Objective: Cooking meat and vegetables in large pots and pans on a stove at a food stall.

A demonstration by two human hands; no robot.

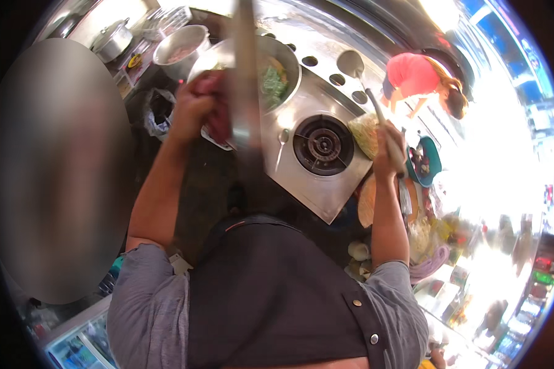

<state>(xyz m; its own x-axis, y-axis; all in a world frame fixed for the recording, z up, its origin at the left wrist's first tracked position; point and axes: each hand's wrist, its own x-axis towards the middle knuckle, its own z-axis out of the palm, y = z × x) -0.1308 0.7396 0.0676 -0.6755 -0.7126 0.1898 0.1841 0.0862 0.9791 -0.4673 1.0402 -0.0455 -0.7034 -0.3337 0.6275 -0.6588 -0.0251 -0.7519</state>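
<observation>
My left hand [197,114] grips a bunched dark red cloth [219,107] beside a large metal pan [296,78] with chopped greens [273,85] in it. Whether the cloth touches the pan's rim is hidden. My right hand [388,150] is closed around the long handle of a wok spatula [351,63]; its broad metal head points away from me, over the back of the stove. Between my hands lies a gas burner [324,145] with no pan on it, set in a steel stovetop [316,193]. A metal spoon [283,137] rests left of the burner.
A blurred upright strip [245,92] crosses the view close up. A bag of shredded vegetables [364,131] and a teal basket [434,161] stand at right. Behind them another person [411,76] bends over. Aluminium pots [198,39] stand back left; a plastic bag [154,122] hangs below.
</observation>
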